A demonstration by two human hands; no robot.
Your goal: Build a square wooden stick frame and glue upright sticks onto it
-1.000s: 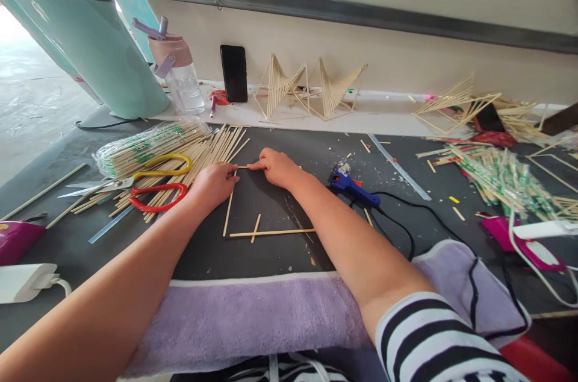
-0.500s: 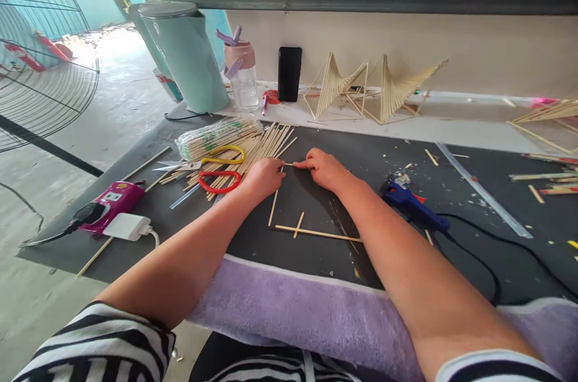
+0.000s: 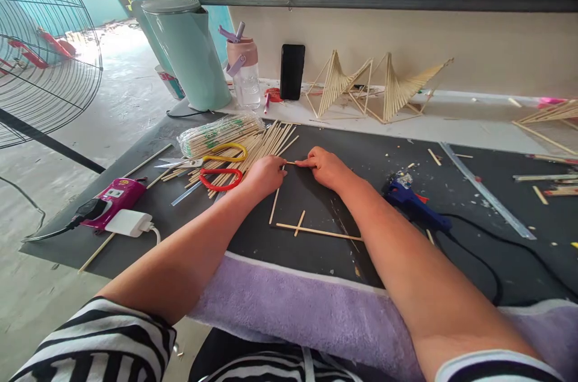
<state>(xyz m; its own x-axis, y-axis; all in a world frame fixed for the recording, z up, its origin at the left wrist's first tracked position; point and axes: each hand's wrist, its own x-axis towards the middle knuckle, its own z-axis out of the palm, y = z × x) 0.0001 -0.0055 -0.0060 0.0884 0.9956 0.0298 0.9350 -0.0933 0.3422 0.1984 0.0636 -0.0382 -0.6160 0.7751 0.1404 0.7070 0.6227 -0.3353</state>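
- Spanning the middle of the scene, a dark tabletop [image 3: 325, 207] is carrying a scatter of sticks, tools and pale crumbs.
- The left hand [image 3: 267, 172] is bending its fingers nearly together at the left end of a thin stick [image 3: 291, 163]; whether they are pinching it, one cannot tell.
- The right hand [image 3: 324, 166] is pointing its forefinger onto that stick's other end, its remaining fingers curling inward; any grip is hidden.
- A side stick [image 3: 274, 206] is running nearward from the left thumb, ending just beside a long stick [image 3: 329, 233], which a short stick [image 3: 300, 223] is crossing.
- Scissors [image 3: 196, 163] are lying on loose sticks [image 3: 271, 144] near a wrapped bundle [image 3: 217, 134]; a blue glue gun [image 3: 413, 204] is resting beyond the right forearm.
- Purple cloth [image 3: 307, 309] is covering the near edge.
- Along a white ledge [image 3: 474, 123], a phone [image 3: 292, 72] and stick models [image 3: 397, 93] are standing before a pale wall [image 3: 361, 38], and a bottle [image 3: 246, 75] is standing beside a teal kettle [image 3: 185, 56].
- Leftward, a wire fan cage [image 3: 49, 56] is rising over pale floor [image 3: 121, 68], with turquoise walls showing behind.
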